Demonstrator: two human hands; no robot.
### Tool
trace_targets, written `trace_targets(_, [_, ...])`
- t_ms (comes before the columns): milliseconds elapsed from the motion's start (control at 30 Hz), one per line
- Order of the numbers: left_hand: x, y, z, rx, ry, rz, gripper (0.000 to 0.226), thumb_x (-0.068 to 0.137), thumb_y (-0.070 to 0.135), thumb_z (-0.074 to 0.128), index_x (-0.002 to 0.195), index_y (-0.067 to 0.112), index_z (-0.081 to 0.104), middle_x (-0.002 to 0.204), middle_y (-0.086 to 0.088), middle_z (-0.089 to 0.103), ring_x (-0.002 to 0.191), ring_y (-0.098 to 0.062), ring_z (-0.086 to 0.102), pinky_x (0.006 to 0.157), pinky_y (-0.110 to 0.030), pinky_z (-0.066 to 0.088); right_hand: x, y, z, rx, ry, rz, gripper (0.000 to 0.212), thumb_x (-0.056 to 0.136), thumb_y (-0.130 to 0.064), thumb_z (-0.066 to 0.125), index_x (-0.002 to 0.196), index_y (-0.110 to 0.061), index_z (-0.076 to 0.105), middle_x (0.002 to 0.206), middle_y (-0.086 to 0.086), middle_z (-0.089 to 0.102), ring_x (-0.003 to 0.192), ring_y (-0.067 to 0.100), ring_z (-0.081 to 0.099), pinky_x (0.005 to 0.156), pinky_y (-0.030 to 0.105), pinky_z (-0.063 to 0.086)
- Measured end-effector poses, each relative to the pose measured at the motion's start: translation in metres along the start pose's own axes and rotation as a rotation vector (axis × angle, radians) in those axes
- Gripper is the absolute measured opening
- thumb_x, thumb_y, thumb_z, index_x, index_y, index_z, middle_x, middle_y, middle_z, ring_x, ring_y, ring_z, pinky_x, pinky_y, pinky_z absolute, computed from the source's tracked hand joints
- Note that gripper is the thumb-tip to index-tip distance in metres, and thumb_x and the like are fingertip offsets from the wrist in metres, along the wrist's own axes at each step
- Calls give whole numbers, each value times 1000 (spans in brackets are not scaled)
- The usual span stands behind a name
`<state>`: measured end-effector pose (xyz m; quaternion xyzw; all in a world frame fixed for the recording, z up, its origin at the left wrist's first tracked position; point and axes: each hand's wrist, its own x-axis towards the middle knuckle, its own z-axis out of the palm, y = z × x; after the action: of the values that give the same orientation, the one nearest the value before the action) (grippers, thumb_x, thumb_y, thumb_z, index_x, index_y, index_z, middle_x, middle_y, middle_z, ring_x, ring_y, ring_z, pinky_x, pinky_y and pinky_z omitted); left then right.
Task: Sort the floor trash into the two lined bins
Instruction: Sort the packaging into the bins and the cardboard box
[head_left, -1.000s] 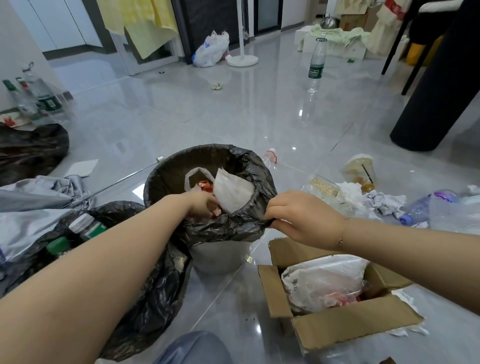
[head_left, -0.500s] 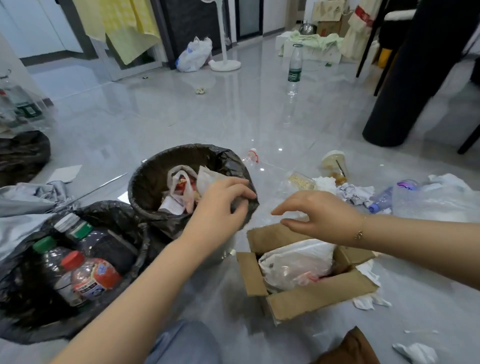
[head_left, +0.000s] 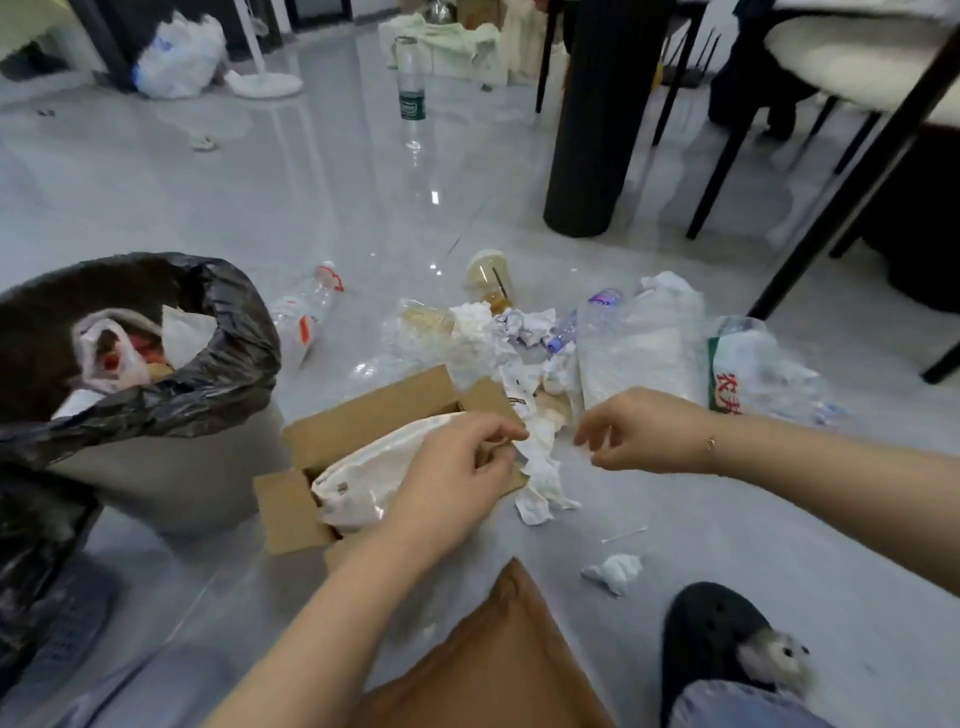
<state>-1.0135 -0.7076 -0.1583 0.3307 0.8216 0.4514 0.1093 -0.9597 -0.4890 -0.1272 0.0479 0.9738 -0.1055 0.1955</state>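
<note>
Crumpled white tissue hangs pinched in left hand; right hand half-open, empty.

The bin stood on the floor at the left, with trash in it. Just right of it sat the box, with a bag inside. Behind the box lay a pile of paper and bottles. One bottle stood far behind.
</note>
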Motion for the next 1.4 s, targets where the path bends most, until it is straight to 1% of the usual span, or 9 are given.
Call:
trace_targets(233, [-16,0,64,97,-147,66,26,91,10,54,108,25,67,107,17,61,100,2,55,85,-6,40,-14,47,126,-19,-177,164,48,82,-42,65,124,-24,51,121,0,50,105,19,55,78,30,44])
trace_targets(533, [17,-44,147,468,-322,-111,48,89,3,47,135,17,47,141,-5,40,125,-27,42,99,-33,38,-23,46,174,6,-66,194,40,91,-47,48,112,-14,58,120,6,59,110,27,55,82,34,46])
trace_targets(633, [39,-61,161,627,-392,-166,60,89,2,47,144,23,34,154,-9,20,132,-32,31,102,-40,38,-27,49,179,77,0,215,42,92,-48,47,101,-11,62,107,4,64,100,26,58,74,30,44])
trace_targets(700, [47,-72,167,655,-388,-172,55,90,3,47,141,23,40,149,-9,27,128,-30,34,100,-38,39,-28,55,177,162,87,238,35,92,-46,47,98,-16,63,102,-1,65,97,23,59,67,27,38])
trace_targets(867, [39,-86,173,458,-291,-244,23,89,9,57,109,16,63,118,-6,49,108,-26,50,82,-24,38,-25,74,162,578,330,347,17,85,-40,63,79,-25,63,74,-8,62,69,12,56,66,27,44])
trace_targets(967, [20,-63,157,215,-207,-274,18,84,15,66,102,15,67,110,-1,53,103,-19,55,77,-20,35,-21,75,149,855,478,343,5,80,-15,72,83,-13,69,70,-1,63,66,14,57,60,19,46])
trace_targets(1067, [-10,-33,127,58,-110,-184,15,83,17,70,97,22,68,105,8,57,98,-7,53,81,-19,40,-21,63,122,998,559,243,7,83,-15,71,89,-13,70,76,4,68,65,11,58,59,14,46])
trace_targets(1200, [-46,-7,80,-120,-64,-146,17,84,17,72,93,31,68,97,17,56,91,3,56,74,-11,47,-25,35,72,885,585,47,9,85,-27,69,91,-20,72,79,-2,71,70,7,60,66,22,47])
trace_targets(1400, [-32,-12,17,-201,242,-93,25,82,12,72,87,36,65,97,14,60,92,5,57,71,-7,45,2,-25,14,450,448,-228,13,86,-31,67,94,-22,73,80,-12,66,74,5,59,66,19,48])
